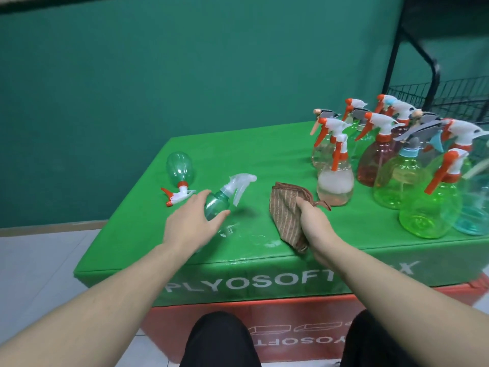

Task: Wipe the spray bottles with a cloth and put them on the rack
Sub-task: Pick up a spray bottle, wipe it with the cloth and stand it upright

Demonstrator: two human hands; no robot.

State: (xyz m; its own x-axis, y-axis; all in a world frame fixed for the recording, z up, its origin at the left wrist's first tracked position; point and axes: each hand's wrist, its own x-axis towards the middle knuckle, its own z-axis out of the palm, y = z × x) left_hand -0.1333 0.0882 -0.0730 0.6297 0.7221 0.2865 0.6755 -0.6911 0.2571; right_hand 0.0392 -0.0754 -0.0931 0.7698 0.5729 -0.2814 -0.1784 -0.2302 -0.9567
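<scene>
My left hand (193, 218) wraps round the body of a small teal spray bottle (215, 203) with a clear white trigger head, tilted just above the green box top. My right hand (312, 221) grips a brown striped cloth (287, 210) that hangs down onto the box. A green bottle (180, 168) with an orange and white sprayer lies on its side at the left. Several upright spray bottles (381, 160) in clear, red, green and blue stand grouped at the right. A black wire rack (434, 96) stands behind them at the far right.
The green padded box (238, 276) sits on a red one, close to my knees. Wet marks show on the cover between my hands. A teal wall rises behind, and white floor tiles lie to the left.
</scene>
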